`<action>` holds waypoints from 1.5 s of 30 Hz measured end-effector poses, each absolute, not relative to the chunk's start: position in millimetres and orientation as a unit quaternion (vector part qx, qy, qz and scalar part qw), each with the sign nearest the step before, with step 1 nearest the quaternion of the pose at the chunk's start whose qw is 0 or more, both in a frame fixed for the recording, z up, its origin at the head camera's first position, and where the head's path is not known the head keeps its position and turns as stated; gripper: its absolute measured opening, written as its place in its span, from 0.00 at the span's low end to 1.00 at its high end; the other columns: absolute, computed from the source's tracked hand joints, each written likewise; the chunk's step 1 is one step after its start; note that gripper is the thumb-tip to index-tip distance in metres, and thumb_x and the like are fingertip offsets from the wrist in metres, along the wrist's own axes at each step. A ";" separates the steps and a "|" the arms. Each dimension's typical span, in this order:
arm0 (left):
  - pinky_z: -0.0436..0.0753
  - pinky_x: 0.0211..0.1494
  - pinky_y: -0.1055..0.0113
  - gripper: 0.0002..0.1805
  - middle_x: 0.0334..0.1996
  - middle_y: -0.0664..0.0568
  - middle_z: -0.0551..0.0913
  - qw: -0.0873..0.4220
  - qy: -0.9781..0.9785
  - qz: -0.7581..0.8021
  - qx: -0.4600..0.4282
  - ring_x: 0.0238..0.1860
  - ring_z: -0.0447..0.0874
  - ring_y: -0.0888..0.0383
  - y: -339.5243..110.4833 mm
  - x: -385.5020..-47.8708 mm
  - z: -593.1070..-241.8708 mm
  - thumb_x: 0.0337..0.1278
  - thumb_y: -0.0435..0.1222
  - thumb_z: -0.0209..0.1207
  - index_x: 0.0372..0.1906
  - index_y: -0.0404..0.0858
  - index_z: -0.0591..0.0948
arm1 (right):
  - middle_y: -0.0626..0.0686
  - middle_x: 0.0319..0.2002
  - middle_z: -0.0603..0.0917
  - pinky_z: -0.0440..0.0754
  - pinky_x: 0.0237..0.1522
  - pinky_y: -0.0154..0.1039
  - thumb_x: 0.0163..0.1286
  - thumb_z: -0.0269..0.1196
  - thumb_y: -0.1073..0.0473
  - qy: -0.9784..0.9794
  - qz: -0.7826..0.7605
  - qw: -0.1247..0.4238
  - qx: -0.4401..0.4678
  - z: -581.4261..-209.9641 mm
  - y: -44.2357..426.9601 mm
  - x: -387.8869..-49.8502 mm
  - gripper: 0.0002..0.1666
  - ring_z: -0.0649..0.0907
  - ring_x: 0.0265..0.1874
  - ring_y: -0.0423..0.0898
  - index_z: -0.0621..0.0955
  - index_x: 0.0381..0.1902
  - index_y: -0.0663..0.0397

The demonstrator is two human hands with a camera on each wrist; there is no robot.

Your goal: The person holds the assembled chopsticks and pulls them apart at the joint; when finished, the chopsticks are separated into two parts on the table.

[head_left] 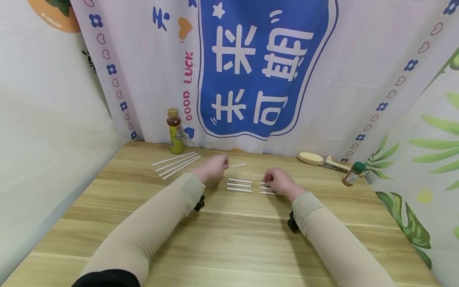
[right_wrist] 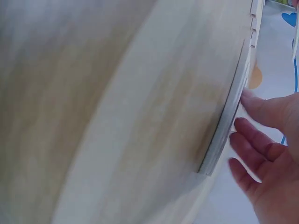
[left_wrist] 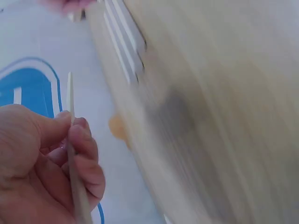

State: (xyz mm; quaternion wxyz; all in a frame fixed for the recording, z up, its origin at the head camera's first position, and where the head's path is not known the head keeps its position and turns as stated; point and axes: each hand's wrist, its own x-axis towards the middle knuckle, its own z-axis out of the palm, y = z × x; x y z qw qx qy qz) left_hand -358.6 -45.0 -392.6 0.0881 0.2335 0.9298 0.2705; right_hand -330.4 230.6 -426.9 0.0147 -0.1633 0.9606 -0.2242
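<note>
In the head view, my left hand (head_left: 214,166) pinches a thin white stick (head_left: 237,165), raised above the back of the table. The left wrist view shows this left hand (left_wrist: 51,158) with thumb and fingers round the stick (left_wrist: 71,95). Below it, a middle stack of short white sticks (head_left: 239,190) lies in parallel rows. To the right my right hand (head_left: 280,181) is over a second group of white sticks (head_left: 267,193), partly covering them. In the right wrist view, the thumb and loosely bent fingers (right_wrist: 247,140) stand apart beside a stick (right_wrist: 226,119); some contact is hidden.
Several longer white sticks (head_left: 177,164) fan out at the back left. A bottle with a yellow label (head_left: 175,133) stands behind them. Tongs with pale ends (head_left: 322,160) and a small green-capped jar (head_left: 353,174) are at the back right of the wooden table (head_left: 222,247), before a printed cloth.
</note>
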 end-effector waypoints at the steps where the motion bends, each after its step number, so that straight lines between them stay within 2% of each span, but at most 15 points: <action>1: 0.75 0.39 0.62 0.06 0.31 0.49 0.73 0.088 0.927 0.275 0.240 0.34 0.73 0.54 -39.5 -357.7 -394.3 0.74 0.31 0.48 0.38 0.35 0.73 | 0.53 0.35 0.77 0.75 0.44 0.49 0.63 0.66 0.69 0.959 -0.228 0.002 -0.168 -425.6 228.7 -329.3 0.05 0.77 0.38 0.52 0.81 0.35 0.56; 6: 0.73 0.37 0.63 0.07 0.29 0.51 0.74 0.087 0.921 0.269 0.269 0.32 0.73 0.56 -15.4 -353.4 -397.1 0.74 0.32 0.49 0.35 0.37 0.73 | 0.57 0.46 0.79 0.73 0.54 0.53 0.60 0.70 0.67 0.944 -0.236 -0.094 -0.212 -411.4 209.3 -322.7 0.13 0.77 0.50 0.56 0.83 0.44 0.56; 11: 0.72 0.34 0.65 0.07 0.28 0.51 0.73 0.088 0.910 0.272 0.300 0.29 0.72 0.57 3.6 -350.1 -395.3 0.74 0.32 0.50 0.35 0.37 0.73 | 0.54 0.45 0.79 0.70 0.52 0.55 0.59 0.72 0.64 0.932 -0.214 -0.144 -0.257 -401.9 189.6 -316.3 0.15 0.76 0.48 0.55 0.83 0.44 0.56; 17: 0.72 0.31 0.68 0.06 0.27 0.51 0.74 0.112 0.884 0.321 0.320 0.27 0.71 0.58 14.6 -345.3 -392.7 0.72 0.32 0.52 0.35 0.36 0.76 | 0.51 0.40 0.80 0.68 0.54 0.55 0.61 0.72 0.63 0.936 -0.219 -0.138 -0.240 -406.9 184.9 -313.7 0.09 0.76 0.45 0.53 0.80 0.33 0.52; 23: 0.72 0.30 0.68 0.09 0.24 0.50 0.77 0.123 0.881 0.316 0.331 0.24 0.71 0.60 9.1 -345.8 -392.2 0.72 0.30 0.53 0.39 0.27 0.80 | 0.51 0.36 0.80 0.72 0.48 0.50 0.64 0.69 0.65 0.938 -0.221 -0.124 -0.237 -408.1 188.0 -314.8 0.10 0.76 0.41 0.52 0.77 0.30 0.52; 28: 0.72 0.29 0.69 0.10 0.25 0.46 0.79 0.134 0.873 0.308 0.352 0.22 0.70 0.61 4.4 -346.7 -390.1 0.70 0.28 0.52 0.38 0.26 0.82 | 0.51 0.32 0.78 0.74 0.42 0.46 0.66 0.66 0.67 0.939 -0.216 -0.114 -0.244 -406.5 191.6 -315.2 0.10 0.76 0.36 0.51 0.76 0.29 0.54; 33: 0.72 0.33 0.68 0.11 0.22 0.51 0.76 0.123 0.869 0.306 0.369 0.24 0.70 0.61 4.1 -345.2 -389.5 0.70 0.27 0.51 0.36 0.26 0.82 | 0.49 0.32 0.78 0.75 0.38 0.45 0.71 0.61 0.66 0.937 -0.225 -0.083 -0.253 -407.5 190.0 -313.1 0.04 0.77 0.33 0.47 0.78 0.34 0.54; 39: 0.69 0.31 0.70 0.11 0.19 0.57 0.70 0.114 0.864 0.295 0.391 0.23 0.68 0.62 4.5 -343.3 -389.0 0.71 0.30 0.54 0.30 0.30 0.81 | 0.48 0.34 0.82 0.77 0.41 0.44 0.72 0.61 0.64 0.930 -0.221 -0.080 -0.284 -405.7 189.3 -307.6 0.05 0.79 0.34 0.45 0.83 0.35 0.55; 45: 0.65 0.26 0.69 0.12 0.17 0.56 0.68 0.153 0.842 0.337 0.392 0.19 0.64 0.62 -0.5 -342.2 -380.7 0.70 0.31 0.56 0.27 0.33 0.81 | 0.49 0.36 0.85 0.79 0.41 0.44 0.71 0.62 0.65 0.916 -0.272 -0.059 -0.290 -395.9 192.1 -301.4 0.07 0.82 0.35 0.46 0.87 0.38 0.56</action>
